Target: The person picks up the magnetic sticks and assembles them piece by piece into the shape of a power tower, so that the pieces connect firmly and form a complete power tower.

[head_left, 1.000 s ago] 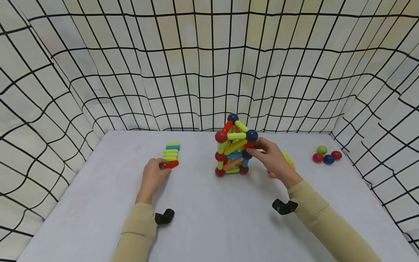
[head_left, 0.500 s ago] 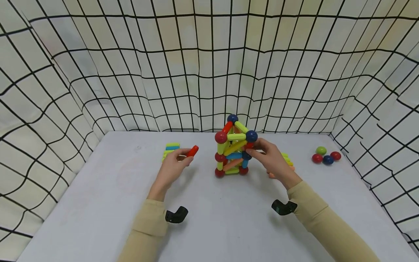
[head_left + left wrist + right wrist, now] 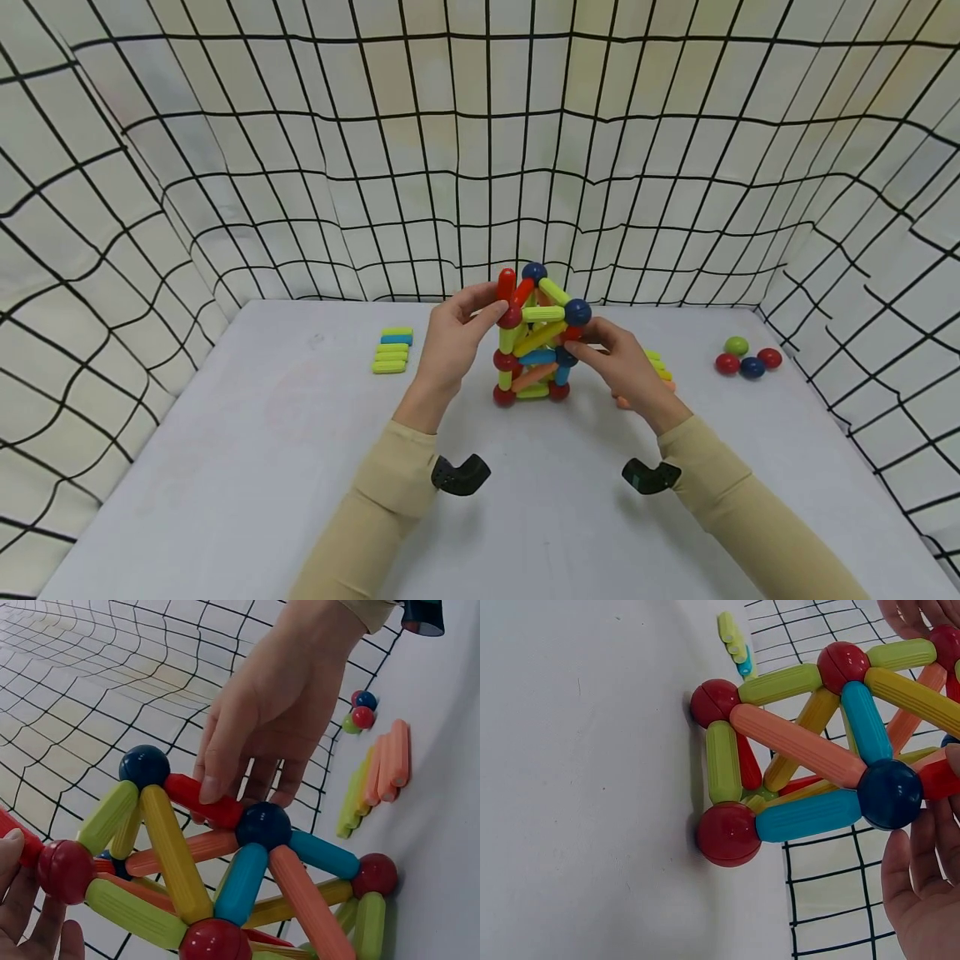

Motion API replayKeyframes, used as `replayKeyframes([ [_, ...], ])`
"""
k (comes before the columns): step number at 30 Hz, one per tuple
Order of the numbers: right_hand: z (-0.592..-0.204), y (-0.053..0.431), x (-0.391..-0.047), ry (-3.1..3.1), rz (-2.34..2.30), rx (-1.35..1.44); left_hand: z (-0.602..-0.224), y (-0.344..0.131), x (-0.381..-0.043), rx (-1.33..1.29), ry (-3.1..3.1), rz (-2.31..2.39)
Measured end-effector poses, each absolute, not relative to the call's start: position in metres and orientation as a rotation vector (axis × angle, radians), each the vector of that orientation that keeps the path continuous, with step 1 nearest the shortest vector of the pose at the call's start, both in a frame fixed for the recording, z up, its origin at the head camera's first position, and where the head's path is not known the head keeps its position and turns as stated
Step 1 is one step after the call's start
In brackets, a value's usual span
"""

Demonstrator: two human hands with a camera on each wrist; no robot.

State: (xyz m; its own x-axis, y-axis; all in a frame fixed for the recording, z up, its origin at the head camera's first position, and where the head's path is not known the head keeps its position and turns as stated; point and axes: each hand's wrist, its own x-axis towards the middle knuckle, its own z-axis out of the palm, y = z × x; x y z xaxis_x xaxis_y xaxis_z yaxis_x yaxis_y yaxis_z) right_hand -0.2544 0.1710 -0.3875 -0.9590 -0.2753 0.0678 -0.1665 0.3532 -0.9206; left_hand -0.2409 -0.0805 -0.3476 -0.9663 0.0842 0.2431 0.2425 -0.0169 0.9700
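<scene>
A tower of colored magnetic sticks and balls (image 3: 543, 314) stands on the table between both hands. My left hand (image 3: 452, 342) pinches a short red magnetic stick (image 3: 507, 284), held upright with its lower end right at the red ball (image 3: 510, 317) on the tower's upper left corner. On the opposite side my right hand (image 3: 628, 367) grips an upright red stick (image 3: 202, 801) of the tower, between an upper blue ball (image 3: 145, 766) and a lower blue ball (image 3: 263, 825). In the right wrist view, red balls (image 3: 728, 834) at the tower's base rest on the table.
Several yellow-green sticks and a blue stick (image 3: 396, 339) lie in a row at the left. Behind my right hand lie yellow-green, yellow and orange sticks (image 3: 388, 761). Loose balls (image 3: 752, 367) sit at the far right. Black-grid netting (image 3: 465, 150) encloses the table's back and sides.
My left hand has lifted the red stick from beside the left row, carried it right and turned it upright at the tower's upper left ball. My right hand has stayed in place.
</scene>
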Motion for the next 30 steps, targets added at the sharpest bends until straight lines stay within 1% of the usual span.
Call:
replayKeyframes([
  [4, -0.388, 0.171, -0.254, 2.504, -1.688, -0.426, -0.35, -0.076, -0.243, -0.34, -2.13, -2.131],
  [11, -0.388, 0.173, -0.253, 2.51, -1.69, -0.431, -0.343, -0.073, -0.24, -0.38, -2.179, -2.036],
  [19, -0.388, 0.172, -0.252, 2.518, -1.682, -0.441, -0.357, -0.075, -0.238, -0.414, -2.231, -1.959],
  [26, -0.393, 0.173, -0.252, 2.545, -1.596, -0.412, -0.381, -0.072, -0.233, -0.346, -2.52, -1.564],
  [30, -0.395, 0.172, -0.251, 2.538, -1.59, -0.387, -0.387, -0.07, -0.235, -0.351, -2.569, -1.425],
])
